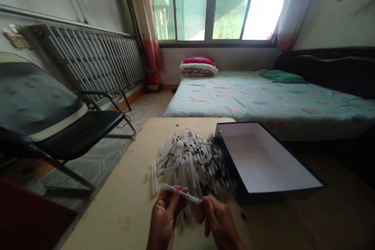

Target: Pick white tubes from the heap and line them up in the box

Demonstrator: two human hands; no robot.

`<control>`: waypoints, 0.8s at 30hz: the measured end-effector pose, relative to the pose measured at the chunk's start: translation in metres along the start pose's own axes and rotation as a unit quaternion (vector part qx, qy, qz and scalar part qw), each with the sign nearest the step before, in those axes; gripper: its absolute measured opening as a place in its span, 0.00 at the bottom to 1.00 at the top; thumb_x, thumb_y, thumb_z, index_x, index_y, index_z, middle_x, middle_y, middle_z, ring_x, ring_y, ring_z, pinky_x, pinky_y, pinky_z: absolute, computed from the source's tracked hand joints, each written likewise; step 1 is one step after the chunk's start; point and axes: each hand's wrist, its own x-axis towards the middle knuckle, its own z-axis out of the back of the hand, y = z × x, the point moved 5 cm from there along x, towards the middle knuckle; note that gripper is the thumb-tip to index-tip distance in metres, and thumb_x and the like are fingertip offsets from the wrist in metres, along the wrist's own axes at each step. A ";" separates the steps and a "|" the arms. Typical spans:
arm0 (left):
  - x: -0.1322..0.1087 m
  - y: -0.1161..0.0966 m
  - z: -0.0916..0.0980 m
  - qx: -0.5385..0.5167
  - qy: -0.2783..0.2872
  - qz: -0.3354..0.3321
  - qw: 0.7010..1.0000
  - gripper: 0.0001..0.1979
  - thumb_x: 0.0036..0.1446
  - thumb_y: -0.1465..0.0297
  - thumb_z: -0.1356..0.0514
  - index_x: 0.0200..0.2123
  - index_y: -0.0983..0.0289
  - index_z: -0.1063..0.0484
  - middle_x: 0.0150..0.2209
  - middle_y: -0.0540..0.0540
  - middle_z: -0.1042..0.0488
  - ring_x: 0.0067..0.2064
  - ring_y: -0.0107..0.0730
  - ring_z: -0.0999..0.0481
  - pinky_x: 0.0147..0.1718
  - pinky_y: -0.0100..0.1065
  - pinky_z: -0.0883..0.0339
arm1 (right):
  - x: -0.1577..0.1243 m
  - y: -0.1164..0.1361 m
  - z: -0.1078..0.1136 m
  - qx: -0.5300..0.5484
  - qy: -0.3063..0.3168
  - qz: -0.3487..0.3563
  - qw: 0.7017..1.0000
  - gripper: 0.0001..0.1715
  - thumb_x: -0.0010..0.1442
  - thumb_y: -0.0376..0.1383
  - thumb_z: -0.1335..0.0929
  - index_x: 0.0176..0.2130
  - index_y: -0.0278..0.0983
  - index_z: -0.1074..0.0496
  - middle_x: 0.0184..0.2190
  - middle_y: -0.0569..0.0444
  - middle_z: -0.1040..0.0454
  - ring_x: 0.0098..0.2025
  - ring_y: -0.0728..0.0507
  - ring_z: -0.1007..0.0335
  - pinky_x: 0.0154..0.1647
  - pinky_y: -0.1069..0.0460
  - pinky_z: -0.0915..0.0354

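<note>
Between my two hands is a slim white pen (187, 195), held slantwise above the near part of the table. My left hand (167, 207) pinches its barrel near the upper left end. The fingers of my right hand (216, 214) are closed on its lower right end, hiding that tip. Just beyond my hands lies a loose heap of white pen parts (187, 164) with black bits among them. A few white tubes (154, 178) lie apart at the heap's left side.
An open box (272, 160), dark outside and white inside, stands right of the heap on the pale table (123, 195). A small black piece (243, 216) lies near my right hand. Beyond are a bed (228, 93) and, at left, a black chair (82, 129).
</note>
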 end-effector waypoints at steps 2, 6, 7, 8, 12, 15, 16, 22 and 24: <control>0.000 0.000 0.000 0.001 -0.003 -0.002 1.000 0.14 0.40 0.67 0.30 0.31 0.67 0.27 0.32 0.56 0.20 0.37 0.37 0.21 0.37 0.33 0.27 | 0.000 -0.002 0.000 -0.002 0.014 -0.001 1.000 0.29 0.64 0.52 0.47 0.25 0.36 0.36 0.15 0.58 0.33 0.11 0.54 0.41 0.12 0.60 0.50; 0.000 0.002 0.002 0.004 -0.005 -0.005 1.000 0.15 0.40 0.67 0.30 0.32 0.67 0.26 0.32 0.56 0.20 0.37 0.38 0.21 0.37 0.33 0.27 | -0.001 0.001 0.002 0.034 -0.012 0.022 0.999 0.23 0.60 0.52 0.40 0.28 0.36 0.36 0.19 0.57 0.32 0.16 0.52 0.37 0.16 0.59 0.42; 0.000 0.002 0.003 0.006 -0.003 -0.008 1.000 0.15 0.40 0.67 0.30 0.31 0.67 0.26 0.32 0.56 0.21 0.37 0.38 0.21 0.37 0.34 0.27 | -0.001 0.001 0.001 0.043 -0.012 0.016 0.999 0.22 0.59 0.52 0.38 0.30 0.35 0.36 0.20 0.56 0.31 0.17 0.52 0.36 0.17 0.59 0.41; 0.000 0.002 0.004 0.008 -0.002 -0.012 1.000 0.14 0.40 0.67 0.30 0.31 0.67 0.26 0.32 0.55 0.21 0.37 0.38 0.21 0.37 0.34 0.27 | -0.001 0.001 0.000 0.048 -0.005 0.007 0.999 0.23 0.59 0.52 0.38 0.30 0.35 0.35 0.21 0.56 0.30 0.17 0.52 0.35 0.17 0.59 0.41; 0.001 0.000 0.005 0.018 -0.001 -0.017 1.000 0.14 0.41 0.67 0.30 0.31 0.67 0.27 0.32 0.55 0.21 0.38 0.38 0.21 0.38 0.35 0.27 | -0.001 -0.003 -0.005 0.046 0.029 -0.030 0.998 0.29 0.63 0.54 0.45 0.26 0.35 0.36 0.16 0.56 0.32 0.12 0.54 0.40 0.11 0.61 0.50; 0.000 -0.001 0.005 0.022 0.002 -0.022 1.000 0.14 0.41 0.67 0.31 0.31 0.67 0.26 0.32 0.55 0.21 0.38 0.38 0.21 0.38 0.35 0.27 | -0.001 -0.003 -0.004 0.054 -0.003 -0.009 0.998 0.28 0.61 0.54 0.42 0.26 0.35 0.36 0.16 0.58 0.33 0.12 0.54 0.40 0.12 0.61 0.48; 0.000 -0.001 0.005 0.023 0.003 -0.024 0.999 0.14 0.41 0.66 0.31 0.31 0.67 0.26 0.31 0.55 0.21 0.37 0.38 0.21 0.38 0.36 0.27 | -0.001 -0.003 -0.003 0.062 -0.020 0.002 0.998 0.26 0.59 0.55 0.40 0.28 0.35 0.35 0.17 0.58 0.32 0.14 0.53 0.38 0.14 0.60 0.45; 0.001 0.001 0.005 0.021 0.003 -0.025 0.999 0.15 0.39 0.66 0.30 0.30 0.67 0.26 0.32 0.55 0.21 0.38 0.40 0.21 0.39 0.37 0.27 | -0.001 -0.011 -0.009 0.097 0.028 -0.047 0.994 0.31 0.61 0.56 0.44 0.27 0.33 0.34 0.17 0.55 0.30 0.11 0.55 0.40 0.09 0.62 0.52; 0.001 0.002 0.005 0.021 0.001 -0.024 0.999 0.15 0.39 0.66 0.30 0.30 0.67 0.26 0.31 0.56 0.21 0.38 0.40 0.21 0.38 0.37 0.27 | -0.001 -0.010 -0.007 0.098 0.014 -0.039 0.994 0.30 0.61 0.55 0.43 0.25 0.34 0.36 0.15 0.57 0.32 0.10 0.55 0.41 0.09 0.62 0.53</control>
